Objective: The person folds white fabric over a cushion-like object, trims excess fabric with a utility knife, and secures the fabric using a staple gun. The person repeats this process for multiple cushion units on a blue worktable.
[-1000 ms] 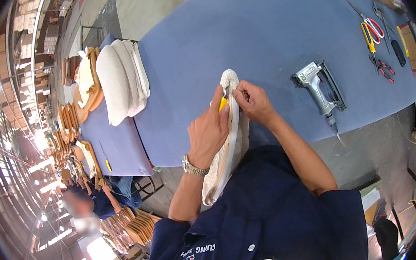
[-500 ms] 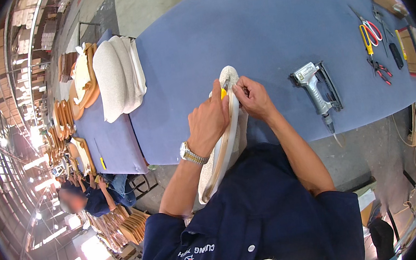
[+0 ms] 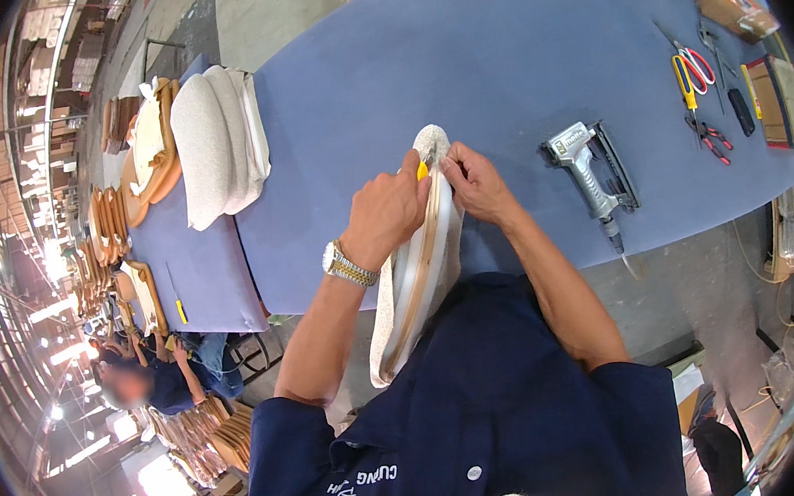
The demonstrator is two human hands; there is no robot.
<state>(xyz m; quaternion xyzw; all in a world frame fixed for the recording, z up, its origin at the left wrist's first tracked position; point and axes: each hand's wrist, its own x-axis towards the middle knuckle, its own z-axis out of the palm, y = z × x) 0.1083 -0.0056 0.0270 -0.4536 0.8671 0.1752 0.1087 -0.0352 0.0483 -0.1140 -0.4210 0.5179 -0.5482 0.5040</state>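
A padded cushion (image 3: 408,289) in light grey-beige fabric stands on its edge against my front, its open underside showing a white layer and a brown strip. My left hand (image 3: 383,216) is closed round a small yellow-handled tool (image 3: 422,169) near the cushion's far tip; the tool's working end is mostly hidden. Opposite it, my right hand (image 3: 478,186) pinches the fabric edge at the same tip. To the right, on the blue-covered table (image 3: 355,91), lies a silver staple gun (image 3: 588,170) with its hose attached, apart from both hands.
Several covered cushions (image 3: 209,151) are stacked at the left. Scissors (image 3: 687,81), red-handled pliers (image 3: 710,137) and a black-handled tool (image 3: 741,112) lie at the far right beside boxes (image 3: 779,101). Another person (image 3: 173,381) works at the lower left. A screwdriver (image 3: 180,309) lies on the neighbouring table.
My left hand has shifted slightly left, and the cushion has turned a little, showing more of its underside. My right hand keeps its pinch at the tip. The whole view has shifted slightly.
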